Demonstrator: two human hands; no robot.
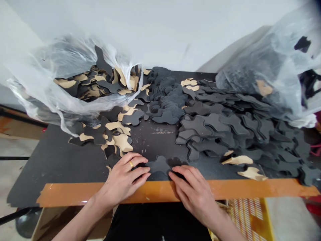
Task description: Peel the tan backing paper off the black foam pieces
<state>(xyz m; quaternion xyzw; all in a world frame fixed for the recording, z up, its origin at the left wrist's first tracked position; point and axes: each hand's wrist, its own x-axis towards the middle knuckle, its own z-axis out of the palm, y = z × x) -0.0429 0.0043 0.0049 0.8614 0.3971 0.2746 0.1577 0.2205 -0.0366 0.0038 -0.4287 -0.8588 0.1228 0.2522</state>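
Note:
A flat black cut-out piece with a lobed outline lies at the near edge of the black table. My left hand lies flat beside its left end, fingers stretched out and touching it, a gold ring on one finger. My right hand rests at the piece's right end, fingers extended and pressing down on its edge. Neither hand wraps round the piece.
A clear plastic bag of black and tan pieces gapes at the back left. Loose tan-backed pieces spill beside it. A big heap of black pieces covers the right. Another bag stands at the far right. Orange tape lines the near edge.

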